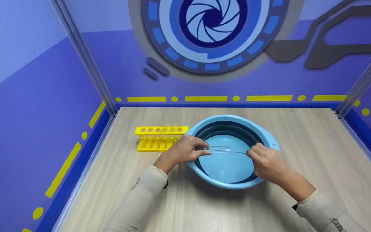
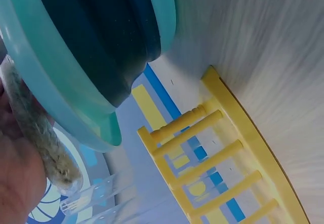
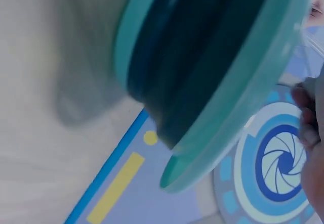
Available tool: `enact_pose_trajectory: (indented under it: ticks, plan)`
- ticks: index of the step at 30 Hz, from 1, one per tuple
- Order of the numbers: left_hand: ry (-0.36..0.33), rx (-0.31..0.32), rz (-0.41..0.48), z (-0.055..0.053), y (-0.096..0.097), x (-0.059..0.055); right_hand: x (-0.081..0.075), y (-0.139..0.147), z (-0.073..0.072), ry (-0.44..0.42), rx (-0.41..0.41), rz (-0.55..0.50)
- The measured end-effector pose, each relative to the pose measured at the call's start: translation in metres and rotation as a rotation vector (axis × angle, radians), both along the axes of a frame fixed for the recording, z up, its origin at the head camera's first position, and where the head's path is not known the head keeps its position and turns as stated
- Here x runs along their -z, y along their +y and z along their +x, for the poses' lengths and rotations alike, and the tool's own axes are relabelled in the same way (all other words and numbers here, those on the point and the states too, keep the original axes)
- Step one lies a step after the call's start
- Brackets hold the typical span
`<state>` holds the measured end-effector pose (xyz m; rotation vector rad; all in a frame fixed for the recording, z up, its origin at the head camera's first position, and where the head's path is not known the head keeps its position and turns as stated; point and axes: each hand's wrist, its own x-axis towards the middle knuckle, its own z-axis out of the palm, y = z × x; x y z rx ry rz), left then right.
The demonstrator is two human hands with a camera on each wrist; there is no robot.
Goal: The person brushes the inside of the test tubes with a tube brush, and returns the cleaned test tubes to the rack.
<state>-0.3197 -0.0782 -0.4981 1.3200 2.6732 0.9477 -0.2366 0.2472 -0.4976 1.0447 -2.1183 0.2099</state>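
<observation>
Over the blue basin [image 1: 230, 186], my left hand [image 1: 190, 149] holds a clear test tube [image 2: 43, 133] with a fuzzy, brush-like thing inside it. A thin straight rod [image 1: 229, 151] runs from the left hand to my right hand [image 1: 267, 161], whose curled fingers grip its other end. In the right wrist view only part of the right hand [image 3: 310, 125] shows, at the edge beside the basin's rim. Just behind the rod, a clear tube-like outline [image 1: 219, 147] shows against the basin floor.
Left of the basin stands a yellow test tube rack [image 1: 161, 130], close to the rim. Clear tubes [image 2: 88, 198] rise from its far side in the left wrist view. Patterned blue panels [image 1: 204, 88] enclose the wooden table [image 1: 204, 209] at the back and sides.
</observation>
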Motion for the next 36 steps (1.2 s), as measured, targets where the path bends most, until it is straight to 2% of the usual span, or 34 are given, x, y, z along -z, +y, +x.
enact_pose_trajectory:
  ticks: [3, 5, 8, 10, 12, 15, 20, 23, 27, 31, 36]
  plan:
    - [-0.036, -0.02, 0.005, 0.004, -0.002, -0.002, 0.005, 0.0, 0.0, -0.003, 0.018, -0.011]
    - [-0.009, -0.038, -0.001, 0.005, 0.0, -0.004, 0.009, 0.0, 0.003, -0.077, 0.052, -0.06]
    - [0.042, -0.058, -0.032, 0.007, 0.004, -0.006, 0.015, 0.0, 0.007, -0.231, 0.112, -0.131]
    - [0.058, -0.066, -0.054, 0.008, 0.007, -0.006, 0.018, 0.0, 0.009, -0.306, 0.161, -0.134]
    - [0.062, -0.071, -0.067, 0.009, 0.008, -0.006, 0.019, 0.0, 0.01, -0.345, 0.192, -0.125]
    - [0.064, -0.073, -0.063, 0.01, 0.009, -0.004, 0.02, 0.003, 0.009, -0.319, 0.184, -0.084]
    - [0.043, -0.06, -0.031, 0.009, 0.008, -0.001, 0.017, 0.011, 0.004, -0.227, 0.032, -0.068]
    - [0.038, -0.056, -0.017, 0.007, 0.009, 0.0, 0.015, 0.015, 0.002, -0.228, -0.026, -0.087]
    - [0.039, -0.057, -0.016, 0.007, 0.01, 0.0, 0.015, 0.016, 0.004, -0.223, -0.06, -0.089]
    - [0.018, -0.043, -0.028, 0.006, 0.012, 0.0, 0.016, 0.017, 0.004, -0.16, -0.099, -0.08]
    - [-0.068, -0.035, -0.052, 0.006, 0.013, -0.003, 0.015, 0.019, 0.003, -0.082, -0.1, -0.02]
